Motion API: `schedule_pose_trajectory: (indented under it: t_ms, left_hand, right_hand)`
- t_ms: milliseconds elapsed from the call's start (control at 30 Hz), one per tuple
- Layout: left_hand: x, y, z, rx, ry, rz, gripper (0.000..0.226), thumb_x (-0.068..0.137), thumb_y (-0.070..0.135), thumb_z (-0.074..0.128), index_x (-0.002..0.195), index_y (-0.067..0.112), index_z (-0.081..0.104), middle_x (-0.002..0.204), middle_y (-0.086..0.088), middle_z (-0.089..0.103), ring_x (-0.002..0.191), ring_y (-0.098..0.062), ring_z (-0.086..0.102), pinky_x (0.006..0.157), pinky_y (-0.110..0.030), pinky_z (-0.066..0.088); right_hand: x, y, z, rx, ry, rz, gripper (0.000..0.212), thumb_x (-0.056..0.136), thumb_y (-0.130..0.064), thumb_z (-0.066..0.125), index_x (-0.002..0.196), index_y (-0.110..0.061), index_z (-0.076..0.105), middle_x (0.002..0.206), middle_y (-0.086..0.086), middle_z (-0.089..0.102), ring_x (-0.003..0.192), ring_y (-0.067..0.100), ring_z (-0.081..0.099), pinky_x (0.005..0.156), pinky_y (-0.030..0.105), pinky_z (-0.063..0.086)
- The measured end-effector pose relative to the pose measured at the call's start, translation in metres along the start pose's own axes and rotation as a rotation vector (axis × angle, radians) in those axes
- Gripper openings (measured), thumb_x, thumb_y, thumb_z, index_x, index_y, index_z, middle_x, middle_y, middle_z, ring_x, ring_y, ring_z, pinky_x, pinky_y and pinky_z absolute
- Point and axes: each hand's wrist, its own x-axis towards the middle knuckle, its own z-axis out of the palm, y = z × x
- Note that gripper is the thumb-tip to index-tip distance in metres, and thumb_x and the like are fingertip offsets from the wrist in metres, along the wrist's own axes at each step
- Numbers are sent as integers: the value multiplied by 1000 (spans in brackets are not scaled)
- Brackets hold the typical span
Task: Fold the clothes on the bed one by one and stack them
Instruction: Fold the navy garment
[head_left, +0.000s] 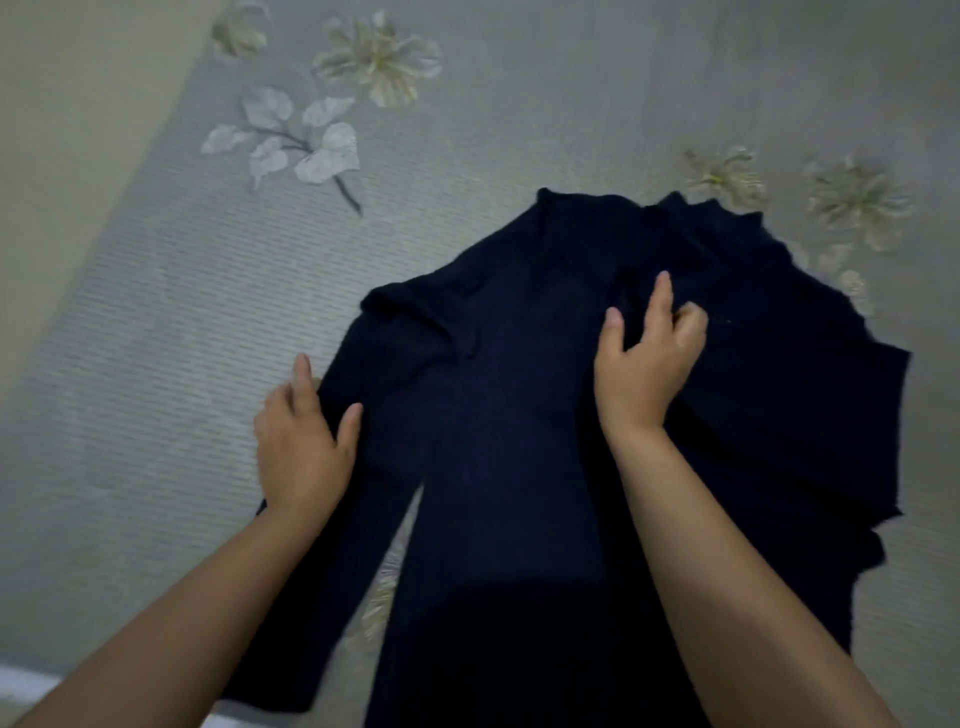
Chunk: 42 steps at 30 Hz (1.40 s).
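Dark navy long-sleeved knit top (509, 415) lay spread on the bed's grey floral bedspread (156, 291), neckline away from the camera, hem toward it. Ribbed weave suspected; too dark to confirm. Left sleeve (332, 545) ran down along the body toward the near edge, a narrow strip of bedspread showing between sleeve and torso. Right side bunched and layered in overlapping folds (810, 395); could not tell whether one garment or several lay there.

Probable reason for the layout: flattened front-up so sleeves and sides could be turned inward. Judged an early stage of this garment's fold, smoothing and squaring, no fold completed. No finished stack seen anywhere in view.

Left hand (301, 441): set at the shoulder-sleeve junction on the left edge. Thumb spread out onto the fabric, fingers loosely bent, one fingertip extended past the edge onto the bedspread. Looked like pinning or gathering the edge; a true grip on the cloth could not be confirmed, fingers partly hidden under the hand.

Right hand (649, 358): over the upper chest, below the neckline. Index finger and thumb extended, remaining fingers curled in, apparently gathering a small ridge of knit between them. Likely tugging out a wrinkle or lifting a layer.

Risk noted: loose knit, prone to dragging and re-bunching when pulled from one point.
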Motion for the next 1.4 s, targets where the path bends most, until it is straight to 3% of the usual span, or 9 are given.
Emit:
schedule_pose_trajectory:
  t_ms: [233, 400, 567, 767, 867, 1000, 1133, 1333, 1400]
  left_hand:
    - [50, -1, -51, -225, 51, 75, 78, 88, 24, 58, 146, 18, 7, 99, -22, 64, 88, -39, 60, 79, -38, 42]
    - [106, -16, -87, -95, 42, 178, 86, 84, 24, 63, 146, 15, 4, 103, -16, 64, 92, -35, 58, 77, -38, 41]
    - [82, -44, -61, -243, -40, -20, 81, 88, 33, 54, 147, 12, 1, 134, -21, 46, 120, -38, 44, 100, -44, 35]
    - [84, -11, -52, -850, 129, -459, 58, 98, 37, 33, 147, 23, 7, 144, -6, 35, 130, -20, 35, 103, -23, 24]
    - [124, 2, -80, -766, 327, -345, 50, 98, 30, 36, 144, 13, 23, 79, 11, 47, 90, -16, 47, 81, -14, 28]
    - [167, 15, -135, -599, 515, 134, 51, 90, 33, 39, 130, 2, 41, 58, 14, 37, 68, -17, 44, 80, -32, 35]
    - [177, 1, -149, -368, 581, 369, 53, 86, 31, 34, 118, -7, 52, 62, -2, 52, 68, -27, 55, 77, -30, 27]
    - [152, -86, -84, -223, 117, 81, 72, 82, 43, 32, 137, -2, 33, 112, -23, 59, 109, -39, 43, 97, -39, 27]
    - [150, -98, -79, -222, 184, 70, 69, 84, 38, 39, 138, -2, 30, 126, -24, 49, 118, -41, 36, 104, -39, 21]
  right_hand:
    - [-20, -58, 31, -23, -322, -54, 67, 87, -38, 38, 144, -8, 22, 147, 26, 20, 135, 37, 20, 109, 46, 16]
    - [-41, -48, 50, -280, -991, -284, 82, 72, -70, 9, 144, -34, -1, 155, 3, -5, 142, 21, -2, 113, 42, 5]
    - [-32, -44, 49, -106, -778, -157, 80, 83, -62, 36, 144, -24, 0, 153, 1, 16, 142, 21, 11, 115, 42, 12]
    - [-31, -44, 66, -350, -887, -232, 126, 37, -89, -27, 145, -26, -7, 140, -17, -22, 141, 16, -14, 112, 42, -11]
    - [-32, -44, 65, -340, -881, -215, 122, 39, -88, -29, 143, -28, -8, 139, -18, -24, 140, 14, -16, 112, 41, -12]
    - [-26, -50, 57, -275, -878, -191, 97, 59, -76, -8, 142, -28, -5, 147, -15, -16, 139, 11, -14, 113, 40, -7]
    - [-21, -54, 49, -224, -858, -171, 89, 62, -72, -5, 141, -30, -3, 143, -17, -13, 130, 1, -15, 114, 39, -4]
    - [-31, -53, 58, -361, -954, -251, 106, 37, -84, -37, 129, -32, -21, 138, -17, -23, 137, 9, -18, 113, 41, -9]
    - [-32, -52, 63, -359, -913, -241, 107, 40, -84, -35, 133, -34, -13, 139, -18, -18, 141, 15, -12, 112, 41, -9]
